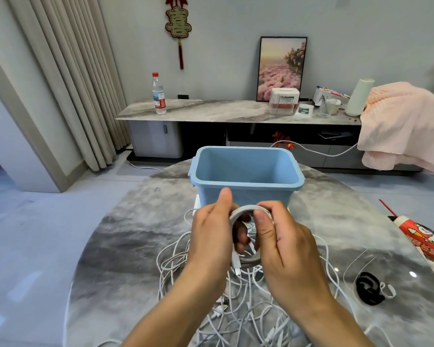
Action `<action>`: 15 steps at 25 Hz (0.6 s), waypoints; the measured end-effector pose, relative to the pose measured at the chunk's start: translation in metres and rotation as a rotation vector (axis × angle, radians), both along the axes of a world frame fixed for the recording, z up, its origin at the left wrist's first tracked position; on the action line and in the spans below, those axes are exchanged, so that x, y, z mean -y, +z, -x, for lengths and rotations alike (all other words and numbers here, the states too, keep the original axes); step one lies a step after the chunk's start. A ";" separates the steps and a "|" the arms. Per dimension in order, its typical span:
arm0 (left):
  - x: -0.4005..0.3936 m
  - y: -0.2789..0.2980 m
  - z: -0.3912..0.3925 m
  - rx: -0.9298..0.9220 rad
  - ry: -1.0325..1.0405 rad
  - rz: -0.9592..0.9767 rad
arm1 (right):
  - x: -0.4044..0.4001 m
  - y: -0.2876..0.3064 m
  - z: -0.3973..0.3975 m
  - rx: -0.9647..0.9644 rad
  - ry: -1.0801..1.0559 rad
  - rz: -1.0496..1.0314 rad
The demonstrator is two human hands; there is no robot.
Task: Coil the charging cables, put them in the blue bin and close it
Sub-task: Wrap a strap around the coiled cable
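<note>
Loose white cables point(248, 309): heaped at counter's near edge. Coiled cable point(246, 214): pinched upright between left hand point(211, 236) and right hand point(283, 244), just short of the blue bin point(246, 171), open, directly beyond both hands, toward the far edge.

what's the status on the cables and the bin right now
Both hands, left and right, hold a coiled cable. Blue bin open, nothing visible inside. Loose cables tangled on table.

Two bare forearms reach up from the bottom edge, ending in a left hand point(212, 236) and a right hand point(285, 249), with no sleeves, gloves, rings, watch or bracelets visible, and short, unpainted fingernails.
</note>
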State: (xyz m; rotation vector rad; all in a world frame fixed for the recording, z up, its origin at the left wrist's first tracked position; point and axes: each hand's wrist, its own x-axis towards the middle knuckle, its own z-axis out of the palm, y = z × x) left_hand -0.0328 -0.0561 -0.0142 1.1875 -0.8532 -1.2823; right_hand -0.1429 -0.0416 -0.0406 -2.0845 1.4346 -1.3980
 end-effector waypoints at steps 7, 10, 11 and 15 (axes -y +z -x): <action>-0.010 -0.002 0.007 -0.416 -0.341 0.038 | 0.003 0.003 -0.003 0.271 -0.152 -0.081; -0.016 -0.005 0.018 -0.464 -0.379 0.040 | 0.003 -0.002 -0.001 0.267 -0.229 -0.068; -0.016 -0.006 0.019 -0.483 -0.373 0.024 | 0.004 -0.006 -0.002 0.235 -0.256 -0.059; -0.015 -0.009 0.016 -0.516 -0.350 0.005 | 0.012 -0.015 0.000 0.052 -0.281 -0.033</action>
